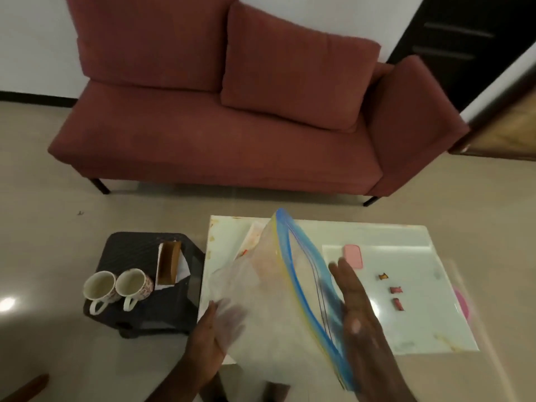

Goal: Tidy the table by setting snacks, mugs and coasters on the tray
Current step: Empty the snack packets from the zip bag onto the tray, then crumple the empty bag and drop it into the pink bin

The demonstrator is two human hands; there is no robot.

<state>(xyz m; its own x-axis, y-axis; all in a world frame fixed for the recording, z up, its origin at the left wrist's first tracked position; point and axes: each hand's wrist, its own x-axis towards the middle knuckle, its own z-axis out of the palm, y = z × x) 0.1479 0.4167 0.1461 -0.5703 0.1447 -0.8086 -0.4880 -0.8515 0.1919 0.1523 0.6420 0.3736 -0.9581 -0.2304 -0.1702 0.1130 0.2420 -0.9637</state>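
a: both hands are up over the white table [333, 230], and between them a big clear zip bag [278, 285] with a blue and yellow seal strip, standing tilted, mouth toward the right.

b: the left hand [211, 329] is on the bag's lower left side, fingers curled on the film as far as the blur lets me see. the right hand [352, 303] looks flat and open, fingers stretched, palm at the seal edge. whether it truly grips or only presses, i cannot tell.

a: how would that bag handle, you think?

b: light, floppy, slippery film. my guess is it sags wherever it isn't held, so the stiffer zip strip is the place to take it, one hand at each end of the mouth.

a: and the goods?

b: three small wrapped sweets [394, 290] lie on the pale tray [420, 329] at the table's right, with a pink coaster [352, 255] at the tray's far left corner, just beyond the right fingertips. two mugs [116, 285] sit side by side on the dark stool [139, 245] left of the table, well apart from the tray, a brown holder [168, 264] just beside them.

a: so the mugs aren't over yet.

b: not yet, by the look of it. ceramic, heavier, breakable; i'd take each by its handle.
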